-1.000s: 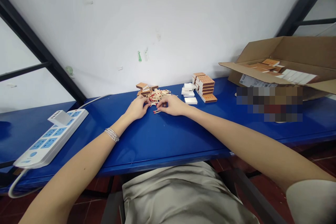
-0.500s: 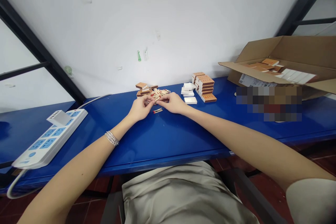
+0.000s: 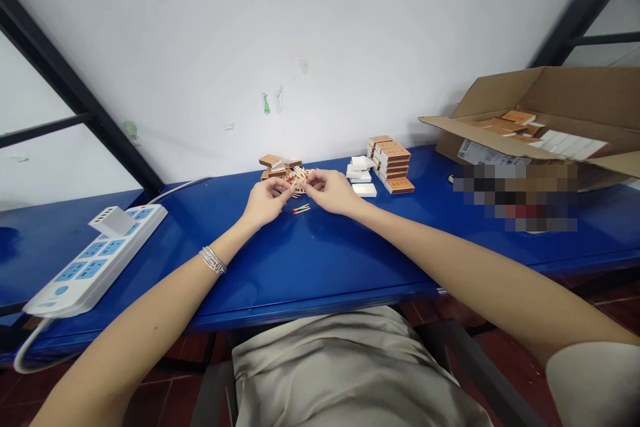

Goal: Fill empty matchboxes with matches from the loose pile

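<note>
Bench: glossy blue top, running across the whole view.
Power strip: white with blue socket panels, angled at bench left; white plug block seated at far end.
Cable: white, from far end of strip toward wall.
Carton: brown corrugated, flaps open, at bench right; printed label on front flap.
Pixelated patch: in front of carton, contents unreadable.
Wall: white, scuffed; green mark.
Frame: black bars, both sides.
Floor: dark red tile.

Left hand and right hand pinching a bunch of red-tipped matches above a blue table; stacked matchboxes right of the bunch, power strip left of it.
</note>
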Tool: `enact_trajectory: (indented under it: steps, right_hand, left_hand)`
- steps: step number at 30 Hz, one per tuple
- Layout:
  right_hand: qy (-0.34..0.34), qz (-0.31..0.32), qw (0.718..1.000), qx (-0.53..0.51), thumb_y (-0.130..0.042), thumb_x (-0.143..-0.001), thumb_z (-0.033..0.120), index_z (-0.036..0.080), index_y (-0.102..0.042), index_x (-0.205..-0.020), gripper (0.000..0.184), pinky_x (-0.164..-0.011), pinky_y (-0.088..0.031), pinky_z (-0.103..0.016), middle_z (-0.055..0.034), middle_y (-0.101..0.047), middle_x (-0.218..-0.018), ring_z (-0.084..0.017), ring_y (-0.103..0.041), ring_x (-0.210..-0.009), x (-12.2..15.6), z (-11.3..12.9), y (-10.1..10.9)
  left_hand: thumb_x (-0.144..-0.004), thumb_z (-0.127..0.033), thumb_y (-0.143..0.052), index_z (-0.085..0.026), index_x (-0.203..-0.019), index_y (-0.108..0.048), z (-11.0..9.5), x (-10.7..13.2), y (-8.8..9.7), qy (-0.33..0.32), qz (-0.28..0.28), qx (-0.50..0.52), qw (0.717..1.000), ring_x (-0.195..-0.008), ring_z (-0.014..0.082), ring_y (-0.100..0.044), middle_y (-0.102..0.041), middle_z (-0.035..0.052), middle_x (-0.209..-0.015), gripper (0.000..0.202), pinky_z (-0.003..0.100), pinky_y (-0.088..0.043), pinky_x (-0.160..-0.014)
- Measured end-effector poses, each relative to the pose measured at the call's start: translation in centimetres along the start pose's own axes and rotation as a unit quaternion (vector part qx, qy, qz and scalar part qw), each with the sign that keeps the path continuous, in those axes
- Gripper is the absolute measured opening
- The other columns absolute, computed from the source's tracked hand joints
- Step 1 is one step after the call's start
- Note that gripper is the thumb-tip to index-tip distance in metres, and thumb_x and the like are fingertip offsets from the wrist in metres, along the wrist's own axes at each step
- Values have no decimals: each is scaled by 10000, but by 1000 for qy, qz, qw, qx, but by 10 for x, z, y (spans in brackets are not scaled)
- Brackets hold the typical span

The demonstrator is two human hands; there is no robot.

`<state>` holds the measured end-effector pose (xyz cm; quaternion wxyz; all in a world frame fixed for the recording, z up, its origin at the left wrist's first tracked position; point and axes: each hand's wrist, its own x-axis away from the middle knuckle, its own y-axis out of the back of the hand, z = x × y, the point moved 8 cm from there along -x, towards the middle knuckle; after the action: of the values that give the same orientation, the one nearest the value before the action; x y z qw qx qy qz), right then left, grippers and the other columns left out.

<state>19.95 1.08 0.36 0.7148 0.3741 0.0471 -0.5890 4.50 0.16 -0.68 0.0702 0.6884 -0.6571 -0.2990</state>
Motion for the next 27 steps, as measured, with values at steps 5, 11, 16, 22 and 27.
enact_trajectory:
  steps: [5, 11, 16, 22, 27]
  right_hand:
    - [87, 37, 995, 33, -588, -766, 226, 161, -654, -813, 104, -647, -452, -235, -21, -684, -744, -115, -604, -640, 4, 16, -5]
    - [183, 117, 968, 125, -554, -776, 166, 165, -659, -822, 114, -660, -391, -236, -23, -650, -775, -113, -539, -674, 10, 28, -18]
    - [175, 124, 955, 205, -534, -803, 182, 163, -631, -826, 102, -662, -365, -253, -52, -638, -816, -147, -540, -736, 12, 30, -18]
    - [202, 164, 941, 217, -544, -786, 158, 162, -647, -793, 104, -692, -371, -263, -50, -652, -801, -153, -547, -753, 15, 34, -25]
    - [144, 83, 976, 140, -598, -797, 226, 160, -657, -852, 104, -644, -385, -241, -34, -673, -808, -126, -554, -688, 6, 26, -11]
  left_hand:
    - [-726, -377, -680, -148, -822, -683, 4, -2, 9, 25, -16, -6, 1000, -473, 106, -528, -630, 21, -603, 249, 232, -423, -444]
    - [-723, -318, -697, -145, -832, -670, 3, -1, 8, 45, -9, 40, 998, -486, 107, -546, -631, 20, -622, 207, 223, -427, -423]
    - [-721, -246, -690, -139, -796, -614, 4, -1, 6, 48, -10, 71, 996, -493, 104, -568, -630, 18, -637, 152, 203, -432, -410]
    - [-691, -264, -719, -138, -758, -582, -2, 1, 3, 42, 7, 111, 993, -505, 112, -579, -624, 16, -622, 198, 204, -453, -411]
    - [-674, -304, -747, -126, -737, -635, -7, 4, 0, 46, 24, 116, 992, -465, 81, -523, -586, -2, -572, 220, 192, -435, -416]
